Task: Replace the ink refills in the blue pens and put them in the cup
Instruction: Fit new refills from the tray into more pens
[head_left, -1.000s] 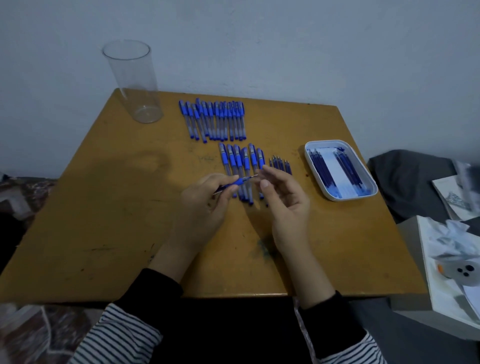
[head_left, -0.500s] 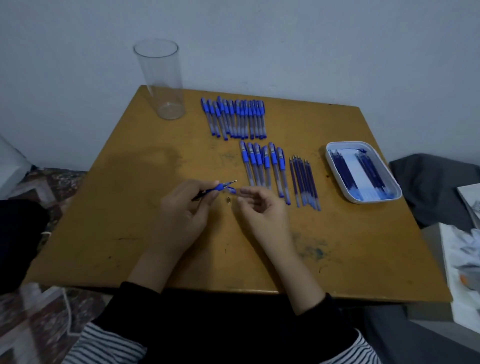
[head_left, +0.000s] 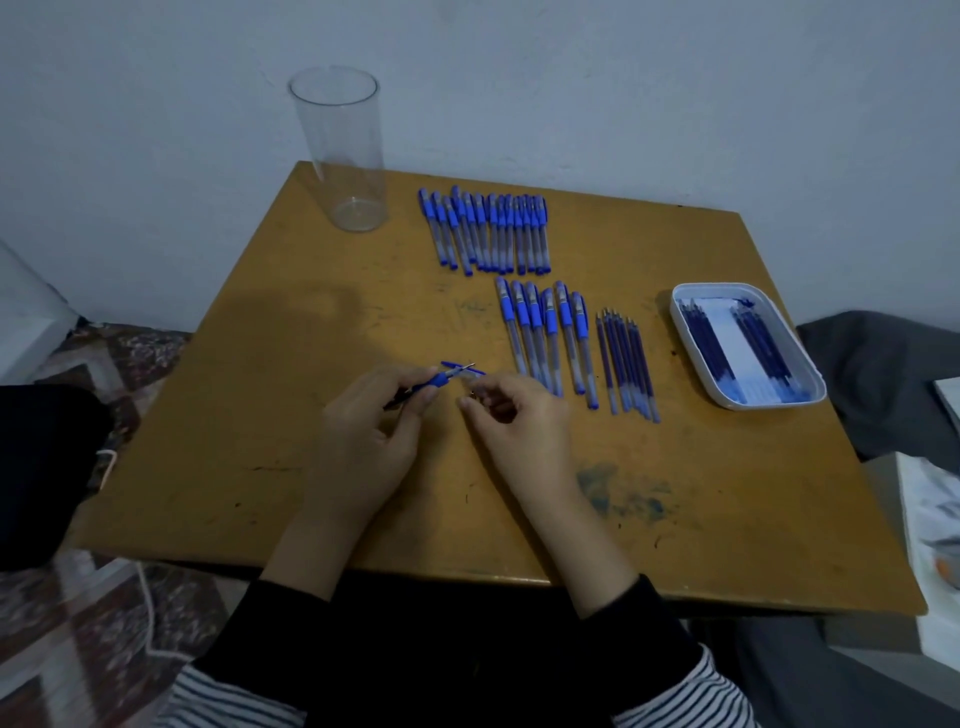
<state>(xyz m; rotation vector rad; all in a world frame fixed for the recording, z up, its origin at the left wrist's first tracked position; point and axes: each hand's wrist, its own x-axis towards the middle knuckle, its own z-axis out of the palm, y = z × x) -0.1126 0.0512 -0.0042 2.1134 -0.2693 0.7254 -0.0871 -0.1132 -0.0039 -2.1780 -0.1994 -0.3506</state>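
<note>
Striped cuffs (head_left: 234, 696) over black sleeves are seen at 6 o'clock, at the near edge of the scratched ochre wooden table (head_left: 260, 467). Both forearms are stretched towards 12 o'clock, backs of the hands up. A blue pen (head_left: 428, 383) is pinched by the curled thumb and fingers of the left hand (head_left: 363, 441), its metal tip aimed at 2 o'clock, low over the tabletop. The right hand (head_left: 519, 436) is held just beside that tip, fingers curled in, thumb and forefinger close together; whether anything is pinched there cannot be told. A smeared ink stain (head_left: 618, 496) is seen at 4 o'clock from the hands. At 1 o'clock a row of six capped blue pens (head_left: 545, 338) with clear barrels is laid, with thin loose refills (head_left: 626, 364) just beside it at its 3 o'clock. More dark refills are held in a white rounded tray (head_left: 769, 406) near the right edge. Farther off, a tight row of capped pens (head_left: 488, 234) is laid at 12 o'clock, and a tall clear cup (head_left: 343, 156) is stood upright at the 11 o'clock corner.
</note>
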